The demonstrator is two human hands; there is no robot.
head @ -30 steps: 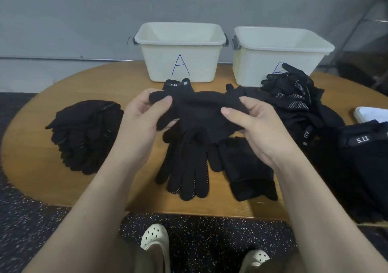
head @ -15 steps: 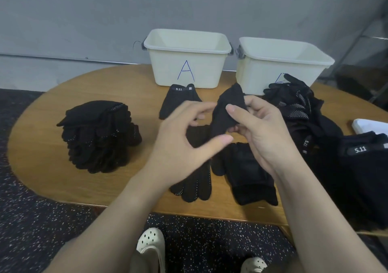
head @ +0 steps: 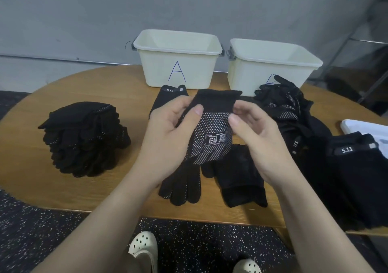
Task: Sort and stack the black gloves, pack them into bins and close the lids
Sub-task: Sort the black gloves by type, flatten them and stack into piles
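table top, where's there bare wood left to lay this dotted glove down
Bare wood on the oval wooden table lies between the neat stack of black gloves and the white bin marked A, and along the near edge left of centre. Centre and right are crowded with a loose heap of black gloves.

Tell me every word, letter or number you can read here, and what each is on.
"A": front of the left bin.
"5.11": cuff of the glove before that bin.
"5.11": strap of the glove at far right.
Unreadable: mark on the right bin, mostly hidden; logo on the held glove, blurred.
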